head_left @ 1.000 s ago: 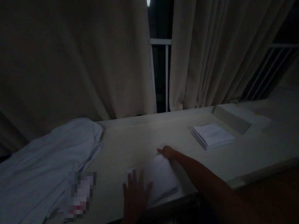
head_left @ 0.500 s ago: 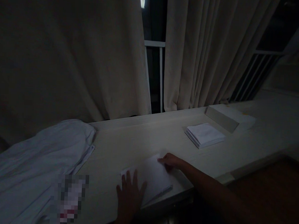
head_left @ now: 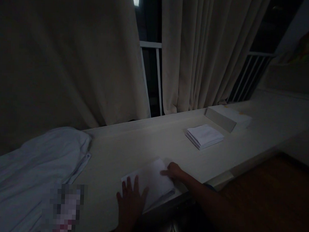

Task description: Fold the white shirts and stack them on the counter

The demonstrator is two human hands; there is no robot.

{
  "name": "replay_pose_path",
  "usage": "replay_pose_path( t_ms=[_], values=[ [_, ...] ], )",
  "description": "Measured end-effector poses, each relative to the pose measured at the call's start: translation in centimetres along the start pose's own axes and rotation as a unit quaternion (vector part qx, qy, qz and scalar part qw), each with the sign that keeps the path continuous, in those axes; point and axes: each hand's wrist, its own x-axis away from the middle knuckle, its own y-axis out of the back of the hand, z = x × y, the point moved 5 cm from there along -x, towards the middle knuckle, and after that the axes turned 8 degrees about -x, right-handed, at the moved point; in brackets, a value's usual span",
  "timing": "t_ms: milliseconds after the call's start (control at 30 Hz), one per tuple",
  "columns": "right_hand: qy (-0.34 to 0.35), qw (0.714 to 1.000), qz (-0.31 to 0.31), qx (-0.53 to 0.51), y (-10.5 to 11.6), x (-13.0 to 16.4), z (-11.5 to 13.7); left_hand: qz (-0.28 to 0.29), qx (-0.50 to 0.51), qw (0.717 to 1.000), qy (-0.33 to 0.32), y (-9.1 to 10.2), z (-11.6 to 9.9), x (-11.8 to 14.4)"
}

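Note:
A folded white cloth (head_left: 154,177) lies near the front edge of the white surface. My left hand (head_left: 131,199) rests flat on its left part, fingers spread. At the cloth's right edge, my right hand (head_left: 175,171) is closed, with the thumb on top and the other fingers curled at the side, partly hidden. Farther back to the right sits a neat stack of folded white cloth (head_left: 204,135). Over on the left is a larger heap of loose white cloth (head_left: 49,153).
A white box (head_left: 227,117) stands at the back right, past the stack. Beige curtains (head_left: 95,59) hang behind the long white surface (head_left: 112,148), with a railing (head_left: 150,44) showing between them. A pixelated patch covers something at the lower left.
The view has shifted slightly, so most things appear farther left. My right hand has slid a little down along the cloth's right edge. My left hand stays flat on the cloth.

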Motion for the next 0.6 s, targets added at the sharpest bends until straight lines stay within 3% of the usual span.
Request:
replay_pose_path(
  t_ms=[133,367,467,600],
  values=[
    [0.010,0.999,0.039,-0.028,-0.8,2.5,-1.5,-0.001,-0.004,1.000,0.000,-0.2,0.0,0.0],
    [0.010,0.996,-0.082,-0.044,-1.7,3.9,-4.1,-0.016,-0.017,1.000,-0.006,-0.4,-0.2,0.2],
    [0.023,0.994,-0.090,-0.059,-1.7,4.2,-4.3,-0.013,-0.021,1.000,-0.004,-0.5,-0.1,0.1],
    [0.050,0.992,-0.058,-0.103,-1.4,5.5,-4.6,-0.006,-0.005,1.000,-0.002,-0.6,0.0,-0.1]
  ],
)
